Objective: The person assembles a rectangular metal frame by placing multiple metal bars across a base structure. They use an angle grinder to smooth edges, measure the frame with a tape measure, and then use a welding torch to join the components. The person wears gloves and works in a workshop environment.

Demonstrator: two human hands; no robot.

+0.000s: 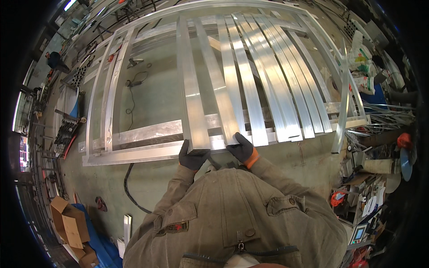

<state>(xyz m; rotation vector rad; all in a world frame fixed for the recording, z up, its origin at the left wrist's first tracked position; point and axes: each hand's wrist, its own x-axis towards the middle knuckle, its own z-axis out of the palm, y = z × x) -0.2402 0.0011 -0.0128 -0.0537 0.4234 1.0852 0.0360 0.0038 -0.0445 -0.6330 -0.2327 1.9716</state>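
Left hand (194, 159) grasps the near end of the leftmost slat stack (194, 107), right hand (242, 149) the neighbouring slat's (225, 102), both across the metal frame (138, 154); best square ends gently, fingertips clear of pinching edges.

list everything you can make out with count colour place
metal frame: one, silver, centre
flat metal bars: several, silver, across frame
corded tool: one, dark, floor inside frame
cable: one, black, floor lower left
cardboard box: one, brown, lower left
sheeting: one, blue, lower left
sacks: several, mostly white, right
person: one, dark clothing, upper left
jacket: one, olive-brown, lower centre
left hand: one, black-gloved, bar end
right hand: one, black-gloved, bar end
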